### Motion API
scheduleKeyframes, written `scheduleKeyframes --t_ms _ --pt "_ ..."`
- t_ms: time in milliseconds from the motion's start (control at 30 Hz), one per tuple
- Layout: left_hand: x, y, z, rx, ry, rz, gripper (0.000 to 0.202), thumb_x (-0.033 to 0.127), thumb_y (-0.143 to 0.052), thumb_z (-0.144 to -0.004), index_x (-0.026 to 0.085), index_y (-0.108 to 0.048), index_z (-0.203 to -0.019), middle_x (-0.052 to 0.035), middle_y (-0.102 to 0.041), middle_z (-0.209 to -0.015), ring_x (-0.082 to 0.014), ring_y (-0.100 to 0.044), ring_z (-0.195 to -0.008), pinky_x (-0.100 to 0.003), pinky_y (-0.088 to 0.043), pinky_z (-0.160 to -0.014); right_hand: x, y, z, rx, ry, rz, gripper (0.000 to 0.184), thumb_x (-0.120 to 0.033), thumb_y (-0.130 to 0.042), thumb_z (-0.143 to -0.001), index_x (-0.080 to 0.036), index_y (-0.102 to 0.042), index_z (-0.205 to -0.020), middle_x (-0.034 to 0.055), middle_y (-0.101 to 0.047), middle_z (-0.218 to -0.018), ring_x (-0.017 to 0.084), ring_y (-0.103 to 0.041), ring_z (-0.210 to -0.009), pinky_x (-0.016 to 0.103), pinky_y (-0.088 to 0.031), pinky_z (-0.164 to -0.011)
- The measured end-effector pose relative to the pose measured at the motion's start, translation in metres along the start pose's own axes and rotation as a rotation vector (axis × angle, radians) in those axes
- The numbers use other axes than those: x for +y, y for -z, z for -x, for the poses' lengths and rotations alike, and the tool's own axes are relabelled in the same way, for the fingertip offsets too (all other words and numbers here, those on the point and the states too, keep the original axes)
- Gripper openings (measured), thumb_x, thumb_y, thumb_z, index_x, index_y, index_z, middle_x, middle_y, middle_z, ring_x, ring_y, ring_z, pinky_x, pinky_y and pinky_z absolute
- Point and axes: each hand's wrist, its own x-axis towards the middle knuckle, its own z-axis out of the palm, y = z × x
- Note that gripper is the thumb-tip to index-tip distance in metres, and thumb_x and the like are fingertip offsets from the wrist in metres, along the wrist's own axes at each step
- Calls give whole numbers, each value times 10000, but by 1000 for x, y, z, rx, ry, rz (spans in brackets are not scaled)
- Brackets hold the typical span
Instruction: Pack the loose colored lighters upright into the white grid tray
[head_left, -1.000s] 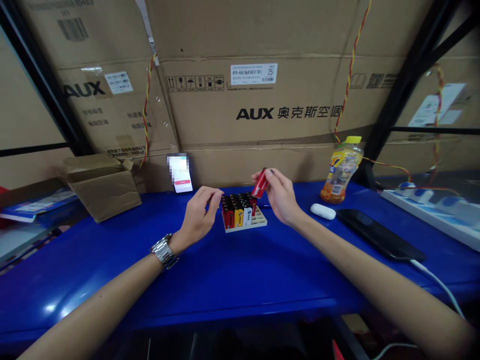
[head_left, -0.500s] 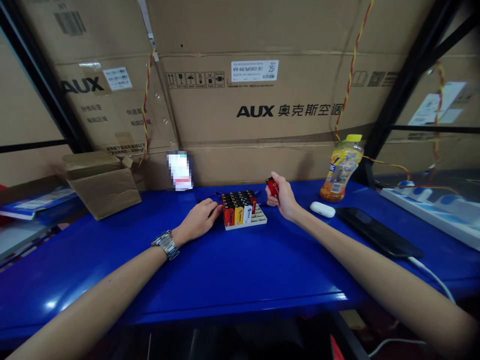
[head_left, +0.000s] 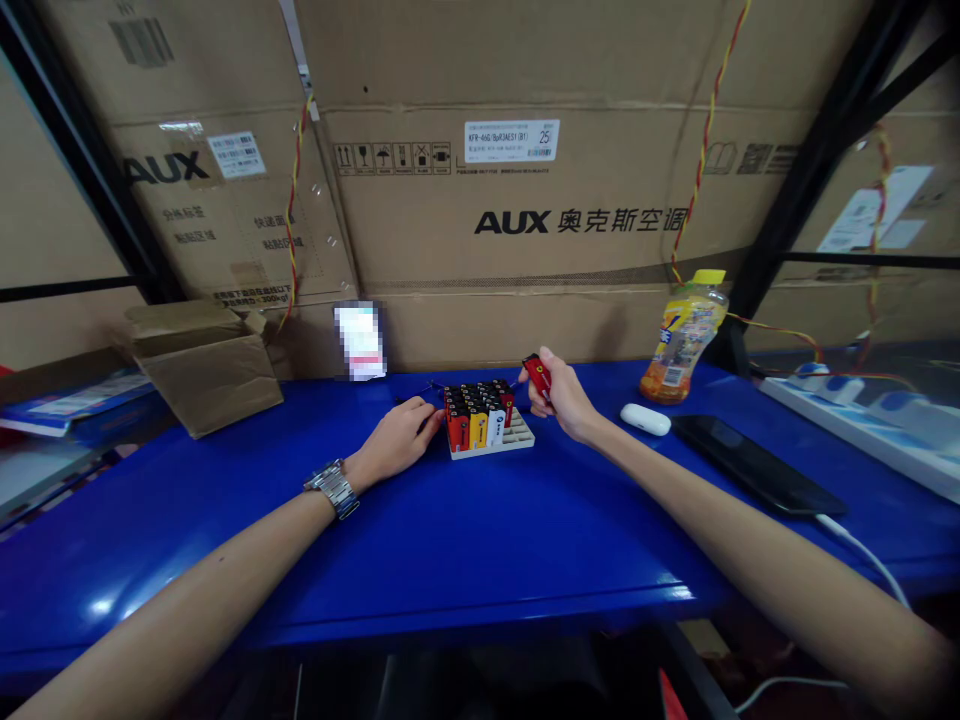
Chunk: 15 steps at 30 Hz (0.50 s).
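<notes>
A pale slotted tray (head_left: 491, 453) stands on the blue table, its left part packed with upright lighters in red, yellow and white with black tops. At its right, some slots show no lighters. My left hand (head_left: 401, 440), with a metal watch on the wrist, lies against the tray's left side, fingers curled and thumb at the end lighters; its fingertips are partly hidden. Raised just right of the tray, my right hand (head_left: 566, 395) is closed around a red lighter (head_left: 537, 376) with a black top and a small yellow emblem. That lighter is tilted, apart from the others.
Behind the tray leans a lit, blurred-out phone (head_left: 360, 342) against large cartons. An open cardboard box (head_left: 217, 385) stands at left. To the right are a drink bottle (head_left: 681, 340), a white earbud case (head_left: 645, 419), a black phone (head_left: 754, 465) on a cable and a power strip (head_left: 862, 425).
My right hand has shifted slightly left toward the tray with the red lighter, which now shows more of its front. My left hand has stayed in place.
</notes>
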Motion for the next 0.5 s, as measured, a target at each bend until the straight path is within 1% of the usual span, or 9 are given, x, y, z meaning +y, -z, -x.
scheduleKeyframes --t_ms 100,167,267,333,400,500 --pt "-1 -1 0 1 10 -21 358 314 -316 -992 175 -587 -805 -76 -606 -826 -191 -569 -724 -337 -474 -669 -2 1 2 -24 90 121 300 -527 -538 -837 -233 -479 -814 -56 -503 -463 97 -419 -381 236 -316 -399" --pt "-2 -1 0 1 17 -28 312 282 -335 -980 174 -589 -834 -77 -605 -833 -197 -575 -740 -339 -477 -677 -4 2 4 -38 145 183 271 -485 -583 -814 -223 -516 -804 -32 -559 -540 110 -492 -469 247 -378 -461" --pt "-2 -2 0 -8 19 -35 256 243 -365 -958 169 -592 -865 -80 -605 -844 -202 -579 -755 -340 -478 -685 -6 3 6 -86 254 260 268 -459 -610 -799 -194 -613 -760 11 -608 -677 138 -545 -614 289 -436 -582" --pt "-2 -2 0 -15 17 -35 247 241 -372 -953 165 -592 -871 -86 -606 -853 -206 -579 -759 -344 -479 -684 -5 3 7 -116 307 296 256 -444 -633 -788 -190 -668 -781 41 -638 -798 167 -574 -733 323 -456 -671" --pt "-2 -2 1 -18 16 -33 243 246 -377 -952 164 -591 -871 -90 -608 -857 -209 -580 -759 -347 -481 -678 -5 4 7 -145 331 316 237 -427 -657 -775 -199 -700 -821 62 -648 -893 190 -584 -818 352 -462 -731" --pt "-2 -2 1 -18 24 -29 228 250 -393 -948 167 -592 -875 -89 -607 -860 -207 -585 -762 -344 -483 -675 -4 5 7 -189 322 313 204 -394 -662 -775 -216 -717 -859 70 -651 -950 201 -592 -855 373 -463 -758"
